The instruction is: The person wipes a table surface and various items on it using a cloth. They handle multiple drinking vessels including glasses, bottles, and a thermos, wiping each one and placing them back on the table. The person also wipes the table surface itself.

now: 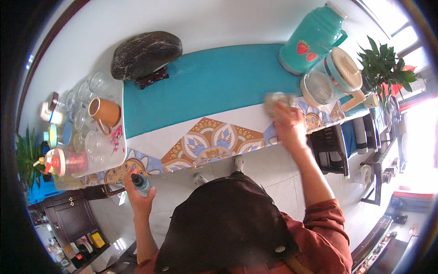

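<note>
My right hand (290, 126) presses a crumpled pale cloth (273, 101), blurred by motion, onto the cabinet top. It lies where the teal mat (212, 82) meets the white cover with a brown and blue mandala pattern (215, 144). Beside it stands a glass kettle (321, 85) with a cream lid and handle. My left hand (138, 202) grips a small clear bottle with a black top (142, 185), just off the front edge at the left. The lower part of the bottle is hidden by my fingers.
At the left, a white tray (114, 156) holds several glasses, a brown mug (105, 112) and a red-lidded cup (70, 161). A dark polished stone (147, 54) leans by the wall. A teal thermos (311, 37) and a potted plant (386, 65) stand at the right.
</note>
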Action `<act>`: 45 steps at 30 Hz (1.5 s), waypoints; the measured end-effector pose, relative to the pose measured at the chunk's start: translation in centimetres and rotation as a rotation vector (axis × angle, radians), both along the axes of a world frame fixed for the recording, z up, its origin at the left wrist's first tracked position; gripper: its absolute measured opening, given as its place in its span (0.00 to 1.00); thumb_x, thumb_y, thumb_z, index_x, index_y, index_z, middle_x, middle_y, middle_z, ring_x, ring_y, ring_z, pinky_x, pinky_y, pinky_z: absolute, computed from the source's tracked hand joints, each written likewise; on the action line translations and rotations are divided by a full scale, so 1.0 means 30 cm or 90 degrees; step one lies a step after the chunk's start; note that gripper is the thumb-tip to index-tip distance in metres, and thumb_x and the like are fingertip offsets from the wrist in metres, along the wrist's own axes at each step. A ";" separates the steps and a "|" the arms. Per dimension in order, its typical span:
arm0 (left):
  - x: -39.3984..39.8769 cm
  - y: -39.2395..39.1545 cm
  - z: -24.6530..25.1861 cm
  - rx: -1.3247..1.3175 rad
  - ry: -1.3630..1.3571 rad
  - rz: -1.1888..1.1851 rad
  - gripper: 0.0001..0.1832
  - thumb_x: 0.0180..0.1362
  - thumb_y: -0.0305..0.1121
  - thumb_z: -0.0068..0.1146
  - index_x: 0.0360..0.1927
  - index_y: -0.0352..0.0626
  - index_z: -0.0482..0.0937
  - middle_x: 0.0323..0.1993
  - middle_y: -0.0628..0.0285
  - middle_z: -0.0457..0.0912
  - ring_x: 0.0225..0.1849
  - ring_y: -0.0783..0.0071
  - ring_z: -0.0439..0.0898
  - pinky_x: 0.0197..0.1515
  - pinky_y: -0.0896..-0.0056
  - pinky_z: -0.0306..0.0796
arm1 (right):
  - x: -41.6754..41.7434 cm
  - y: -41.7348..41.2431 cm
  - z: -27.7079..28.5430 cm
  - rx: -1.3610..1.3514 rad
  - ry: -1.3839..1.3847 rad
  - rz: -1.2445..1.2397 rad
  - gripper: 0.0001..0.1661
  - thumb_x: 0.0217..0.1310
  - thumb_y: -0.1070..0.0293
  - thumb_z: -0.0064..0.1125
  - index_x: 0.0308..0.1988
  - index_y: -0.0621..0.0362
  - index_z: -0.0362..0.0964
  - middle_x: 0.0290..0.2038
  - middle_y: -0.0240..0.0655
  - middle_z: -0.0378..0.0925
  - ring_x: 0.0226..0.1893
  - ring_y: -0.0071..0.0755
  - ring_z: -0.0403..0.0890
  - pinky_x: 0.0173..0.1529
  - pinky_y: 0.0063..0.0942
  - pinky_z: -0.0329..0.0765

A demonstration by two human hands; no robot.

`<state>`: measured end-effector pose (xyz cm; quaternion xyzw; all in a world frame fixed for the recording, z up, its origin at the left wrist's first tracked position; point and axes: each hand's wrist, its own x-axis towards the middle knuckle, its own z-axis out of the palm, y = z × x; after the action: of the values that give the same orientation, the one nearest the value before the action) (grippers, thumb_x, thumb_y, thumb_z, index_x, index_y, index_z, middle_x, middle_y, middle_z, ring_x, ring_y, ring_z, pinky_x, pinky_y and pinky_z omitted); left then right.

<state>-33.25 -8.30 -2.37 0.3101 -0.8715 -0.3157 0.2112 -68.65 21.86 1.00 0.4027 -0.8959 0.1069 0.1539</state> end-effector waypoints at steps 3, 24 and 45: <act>-0.021 0.009 -0.014 0.026 0.042 0.037 0.33 0.40 0.28 0.60 0.55 0.35 0.64 0.55 0.49 0.66 0.56 0.54 0.67 0.59 0.58 0.59 | -0.018 0.106 -0.020 -0.037 -0.031 -0.114 0.19 0.44 0.71 0.57 0.43 0.55 0.75 0.52 0.35 0.71 0.47 0.46 0.71 0.51 0.39 0.69; -1.447 -0.016 0.014 0.022 0.229 -0.103 0.34 0.53 0.28 0.55 0.61 0.38 0.51 0.56 0.45 0.63 0.58 0.53 0.65 0.58 0.60 0.60 | -0.023 0.169 -0.016 -0.146 -0.126 -0.006 0.23 0.37 0.70 0.65 0.41 0.55 0.75 0.50 0.31 0.73 0.47 0.43 0.69 0.50 0.38 0.68; -1.271 0.422 0.204 0.046 0.240 -0.417 0.30 0.55 0.32 0.57 0.60 0.39 0.59 0.58 0.54 0.63 0.60 0.64 0.64 0.58 0.62 0.61 | -0.027 0.451 0.155 -0.466 -0.654 -0.257 0.08 0.54 0.66 0.57 0.32 0.59 0.74 0.28 0.30 0.75 0.27 0.27 0.73 0.32 0.27 0.71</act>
<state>-71.37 4.37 3.76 -0.0413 -0.8585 -0.4486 0.2449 -69.46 35.40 5.64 0.0464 -0.8192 0.5518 -0.1489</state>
